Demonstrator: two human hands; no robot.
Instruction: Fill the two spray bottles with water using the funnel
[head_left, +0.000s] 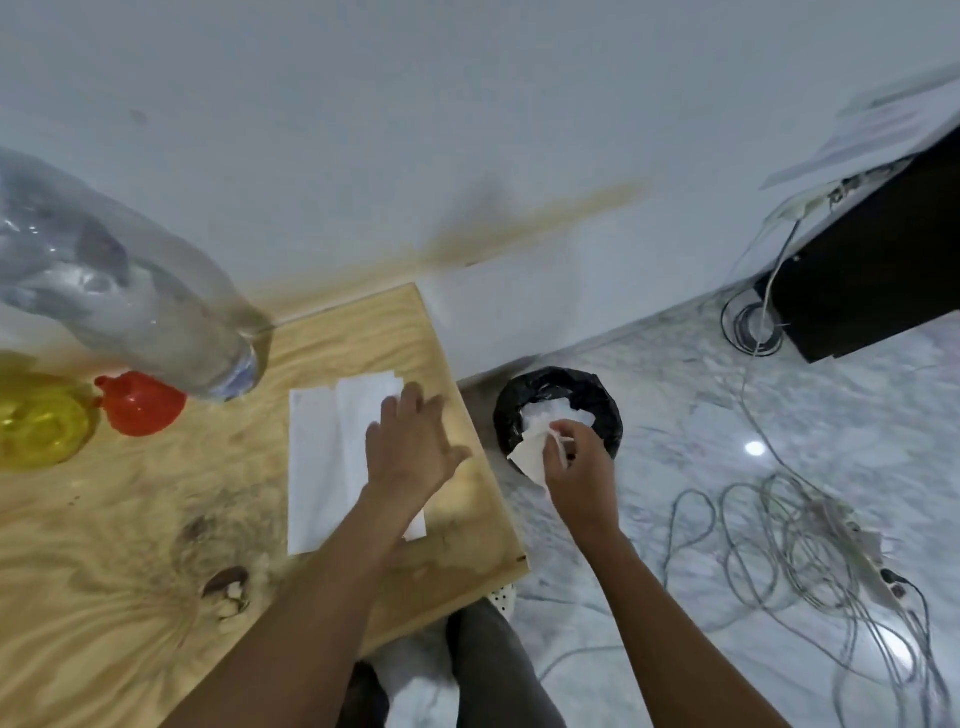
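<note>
on the wooden table (130, 519) the left hand (410, 447) lies with fingers spread over flat white paper towels (322, 457). the right hand (582, 467) reaches past the table edge and pinches a crumpled tissue (530, 452) above a black-lined bin (602, 410) on the marble floor, with more white paper inside it. at the far left a large clear bottle (130, 291) tilts over a red plastic piece (140, 405) and a yellow plastic piece (41, 426) just beside it, both blurred. loose cables (779, 540) coil on the floor to the right.

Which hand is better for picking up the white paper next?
Probably left: the left hand is over the white paper, while the right hand holds a crumpled tissue above the bin.
</note>
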